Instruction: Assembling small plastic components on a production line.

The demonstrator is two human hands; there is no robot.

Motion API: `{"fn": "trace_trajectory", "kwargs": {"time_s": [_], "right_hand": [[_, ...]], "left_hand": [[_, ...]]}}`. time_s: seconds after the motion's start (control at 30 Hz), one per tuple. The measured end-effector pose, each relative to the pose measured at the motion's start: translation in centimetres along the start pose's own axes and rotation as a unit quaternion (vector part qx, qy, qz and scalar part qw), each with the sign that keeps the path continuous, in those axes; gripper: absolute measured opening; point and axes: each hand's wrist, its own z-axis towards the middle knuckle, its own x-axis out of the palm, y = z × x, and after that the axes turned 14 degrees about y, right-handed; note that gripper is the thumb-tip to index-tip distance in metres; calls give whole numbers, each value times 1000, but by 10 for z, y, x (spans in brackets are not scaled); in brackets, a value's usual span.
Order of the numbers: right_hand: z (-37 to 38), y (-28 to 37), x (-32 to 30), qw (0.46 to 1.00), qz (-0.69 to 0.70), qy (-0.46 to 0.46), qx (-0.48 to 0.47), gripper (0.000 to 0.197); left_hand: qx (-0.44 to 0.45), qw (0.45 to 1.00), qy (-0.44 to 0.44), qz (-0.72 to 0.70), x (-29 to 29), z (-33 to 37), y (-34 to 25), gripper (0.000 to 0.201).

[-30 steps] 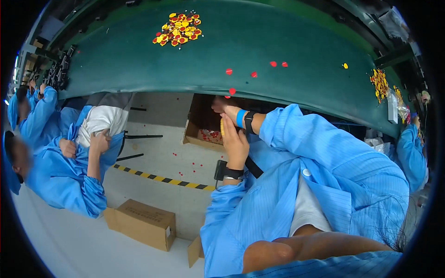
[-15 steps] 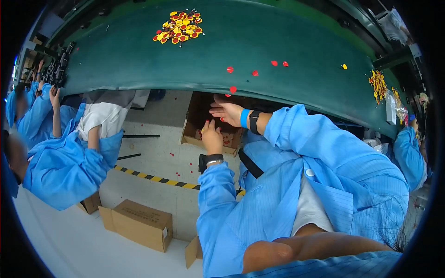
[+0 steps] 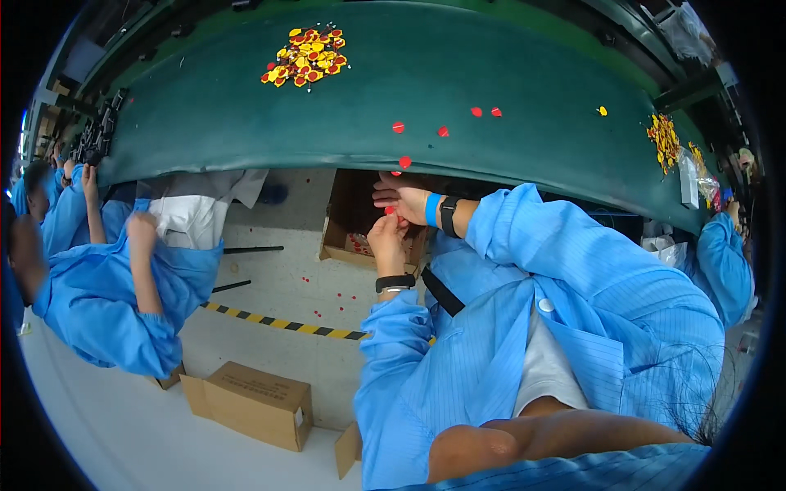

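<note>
A closed brown cardboard box (image 3: 255, 403) is lying on the floor at lower left of the frame, w/ a smaller carton flap (image 3: 348, 448) just right of it at the bottom edge; a yellow-black hazard stripe (image 3: 282, 324) is running across the floor at centre-left. An open cardboard box (image 3: 354, 222) is sitting under the edge of the green table (image 3: 246, 123) at centre, holding small red pieces; further red bits are lying scattered on the floor near it. A pile of red and yellow discs (image 3: 307, 57) is resting on the table at top centre, approx. five loose red discs (image 3: 443, 130) are lying near the table edge, and a second red-yellow pile (image 3: 665, 139) is sitting at upper right. Vs. the frame 0.5 s earlier, the left hand (image 3: 386, 241) has risen closer to the right hand (image 3: 403, 196), and the co-worker's sleeve (image 3: 106, 286) at left has shifted. The left hand is pinching a small red disc (image 3: 390, 210) between fingertips, just above the open box; the right hand is lying open, fingers extended, touching the left fingertips below the table edge.
</note>
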Motion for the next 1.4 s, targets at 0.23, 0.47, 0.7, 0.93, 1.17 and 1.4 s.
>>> {"fn": "trace_trajectory", "kwargs": {"time_s": [0.23, 0.47, 0.7, 0.93, 1.17, 1.4], "right_hand": [[-19, 22, 7, 993, -108, -45, 23, 62], [11, -5, -61, 836, -525, -124, 103, 44], [8, -7, -67, 929, -369, 30, -19, 42], [-15, 21, -12, 990, -109, -76, 55, 62], [-6, 12, -35, 998, 22, -12, 63, 67], [-7, 13, -32, 994, 82, -30, 65, 67]], "left_hand": [[-27, 887, -57, 457, -55, 23, 21, 56], [-129, 816, -182, 533, -56, 34, 11, 42], [-226, 795, -112, 552, -71, 51, 26, 43], [-41, 864, -155, 477, -117, 59, 51, 83], [99, 928, -46, 356, -1, -4, -6, 36], [270, 758, 21, 593, 65, -40, -24, 32]]}}
